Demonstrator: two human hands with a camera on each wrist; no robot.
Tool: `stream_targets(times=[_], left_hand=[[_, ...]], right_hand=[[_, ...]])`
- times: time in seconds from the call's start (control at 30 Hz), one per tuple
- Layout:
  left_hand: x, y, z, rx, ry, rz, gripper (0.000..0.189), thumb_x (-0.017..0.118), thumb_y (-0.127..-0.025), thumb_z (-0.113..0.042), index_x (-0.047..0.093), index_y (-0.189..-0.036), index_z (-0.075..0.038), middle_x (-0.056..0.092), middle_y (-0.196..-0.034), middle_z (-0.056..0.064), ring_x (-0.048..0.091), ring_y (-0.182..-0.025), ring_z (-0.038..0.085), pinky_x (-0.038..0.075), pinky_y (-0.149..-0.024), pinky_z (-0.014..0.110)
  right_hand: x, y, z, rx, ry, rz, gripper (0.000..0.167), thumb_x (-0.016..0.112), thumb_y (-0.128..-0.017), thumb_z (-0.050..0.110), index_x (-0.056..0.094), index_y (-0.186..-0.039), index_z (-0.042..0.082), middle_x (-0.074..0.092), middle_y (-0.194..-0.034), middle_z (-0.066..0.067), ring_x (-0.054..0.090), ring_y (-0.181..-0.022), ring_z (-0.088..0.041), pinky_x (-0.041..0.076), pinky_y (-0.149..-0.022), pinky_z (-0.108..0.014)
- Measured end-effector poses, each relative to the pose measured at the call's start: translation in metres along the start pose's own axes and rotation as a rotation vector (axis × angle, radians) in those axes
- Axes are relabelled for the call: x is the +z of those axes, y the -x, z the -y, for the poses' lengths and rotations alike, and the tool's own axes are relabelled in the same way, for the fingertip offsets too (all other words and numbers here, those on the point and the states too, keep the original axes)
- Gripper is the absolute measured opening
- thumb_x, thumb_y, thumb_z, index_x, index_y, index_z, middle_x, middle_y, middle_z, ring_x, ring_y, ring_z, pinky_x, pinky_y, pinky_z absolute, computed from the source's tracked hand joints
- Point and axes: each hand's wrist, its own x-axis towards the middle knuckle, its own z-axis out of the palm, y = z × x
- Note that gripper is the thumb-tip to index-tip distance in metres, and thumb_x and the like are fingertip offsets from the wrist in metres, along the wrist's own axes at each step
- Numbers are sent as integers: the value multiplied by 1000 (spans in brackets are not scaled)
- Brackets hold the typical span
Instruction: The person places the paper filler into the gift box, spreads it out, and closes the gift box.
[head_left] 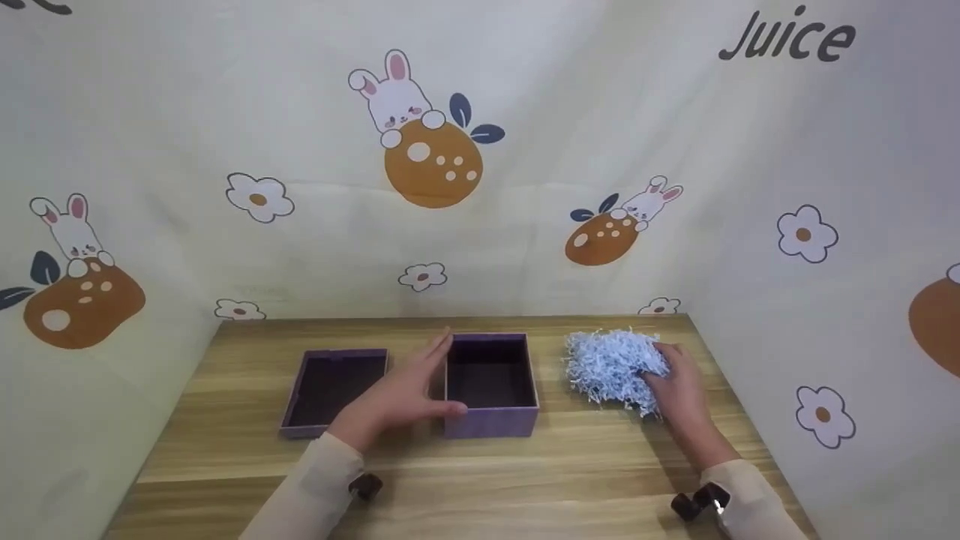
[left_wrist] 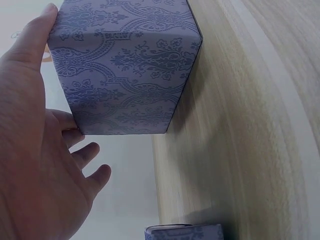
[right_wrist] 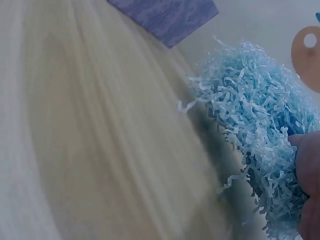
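Note:
An uncovered purple box (head_left: 491, 421) with a dark inside stands mid-table in the head view. Along its left side my left hand (head_left: 401, 394) is spread, thumb at the front corner and fingertips at the back. The left wrist view shows the box's damask-patterned side (left_wrist: 125, 82) against the thumb and a finger, the other fingers off it. To the right lies a fluffy heap of light blue shredded paper (head_left: 611, 367). My right hand (head_left: 682, 390) grips its right side, thumb pressed into the strands; most fingers are hidden. In the right wrist view the shredded paper (right_wrist: 260, 100) bulges beside the thumb.
Left of the box, the shallow purple lid (head_left: 334, 390) lies with its hollow side up, partly behind the left hand. Wood-grain tabletop (head_left: 480, 487) runs beneath everything. A pale curtain (head_left: 322, 247) printed with rabbits, oranges and flowers encloses the back and sides.

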Motion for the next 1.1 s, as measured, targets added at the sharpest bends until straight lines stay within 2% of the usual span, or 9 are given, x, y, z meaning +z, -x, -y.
stream_targets(times=[0.1, 0.33, 0.47, 0.67, 0.87, 1.1], left_hand=[[1, -1, 1, 7, 3, 3, 130, 78, -87, -79, 16, -178, -10, 9, -186, 9, 15, -169, 40, 18, -135, 60], [1, -2, 2, 7, 2, 0, 130, 77, -87, -80, 16, -178, -10, 10, -186, 7, 16, -169, 39, 18, -135, 58], [2, -2, 2, 12, -12, -5, 130, 76, -87, -81, 17, -178, -10, 10, -186, 8, 16, -169, 39, 18, -135, 60], [0, -1, 1, -6, -2, -4, 130, 78, -86, -80, 16, -178, -12, 10, -186, 6, 15, -169, 35, 17, -135, 59], [0, -1, 0, -9, -8, -3, 130, 77, -86, -82, 14, -179, -15, 9, -186, 4, 14, -169, 30, 18, -135, 56], [0, 0, -2, -13, 2, -10, 132, 77, -85, -82, 14, -179, -13, 7, -186, 3, 13, -169, 31, 18, -135, 56]], right_hand=[[-8, -4, 14, 1, -21, -6, 54, 80, -85, -17, 66, -137, -12, 66, -128, -29, 61, -126, -51, 49, -113, -64], [-21, -17, 46, -95, 62, -83, 56, 88, -79, -16, 70, -132, -10, 65, -117, -25, 64, -112, -46, 54, -101, -62], [-21, -22, 65, -132, 72, -71, 53, 89, -80, -15, 73, -130, -7, 67, -120, -24, 66, -116, -47, 54, -103, -64], [-9, -27, 100, -192, 32, -25, 51, 87, -79, -17, 76, -127, -4, 67, -114, -19, 66, -110, -42, 56, -101, -60], [8, -31, 131, -290, -2, -31, 55, 89, -76, -19, 78, -126, 2, 66, -112, -13, 66, -111, -35, 58, -102, -53], [34, -32, 160, -463, 89, -24, 59, 93, -73, -17, 77, -126, 5, 63, -110, -12, 62, -108, -34, 58, -93, -51]])
